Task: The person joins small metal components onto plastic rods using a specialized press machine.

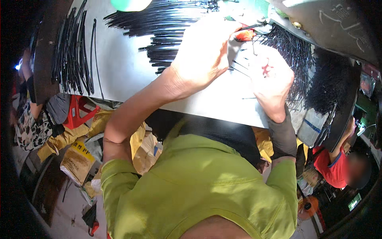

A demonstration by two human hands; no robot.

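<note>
Over the white table (119, 71), my left hand (205, 53) is closed, its fingers pinched beside a small red-orange piece (245, 36) and a metal part (263, 26). Glare washes out the fingers, and what they grip cannot be made out. My right hand (274, 77) is curled just to the right, its fingers bent inward on something too bright to name. A few thin black strips (240, 68) lie between the hands. Beyond and under my left hand spreads a layered row of black strips (159, 20). Next to my right hand lies a tangled heap of thin black strips (292, 55).
Another bundle of black strips (73, 55) lies at the table's left. A darker mass (332, 79) sits at the right edge. Below are a red plastic stool (75, 113) and paper sacks (77, 159). A person in red (332, 169) is at the right, another person (32, 123) at the left.
</note>
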